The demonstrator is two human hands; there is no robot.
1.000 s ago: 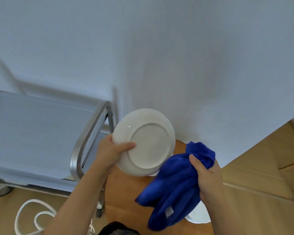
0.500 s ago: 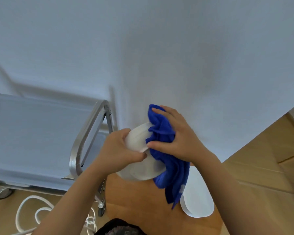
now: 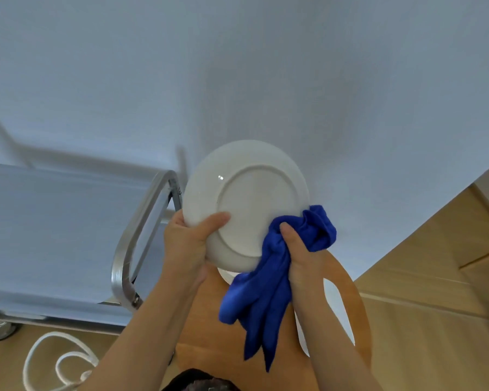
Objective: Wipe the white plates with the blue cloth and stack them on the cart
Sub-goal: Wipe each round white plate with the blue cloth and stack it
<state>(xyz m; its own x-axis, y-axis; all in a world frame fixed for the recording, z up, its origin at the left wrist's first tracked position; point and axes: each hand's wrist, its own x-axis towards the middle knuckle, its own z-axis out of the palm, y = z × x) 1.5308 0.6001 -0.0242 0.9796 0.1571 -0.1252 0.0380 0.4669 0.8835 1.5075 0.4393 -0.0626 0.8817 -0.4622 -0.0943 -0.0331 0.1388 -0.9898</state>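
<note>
above a round wooden table, close to a pale blue-white wall, a white plate is held up on a tilt with its underside and foot ring facing the camera. the left hand grips its lower left rim, thumb laid across the back and the other fingers hidden behind the plate. the right hand is closed around a bunched blue cloth, thumb pressed on top of the fabric; the bunch touches the plate's lower right edge, with part of it gathered just past the rim and the long loose ends hanging down over the table.

beneath the held plate and the right forearm, more white plates lie on the wooden top; only slivers show, since the cloth and arm cover most of them, and how many there are cannot be told. to the left stands the cart, its flat top pale blue-grey, with a bent metal handle at the near end just beside the left hand but not touching it. one caster shows at the cart's lower left corner.

a white cord lies in loops on the light wood floor below the cart. at the bottom edge a bit of dark clothing is visible. on the right the wall ends in a slanted line where the floor begins, with seams running across its boards.
</note>
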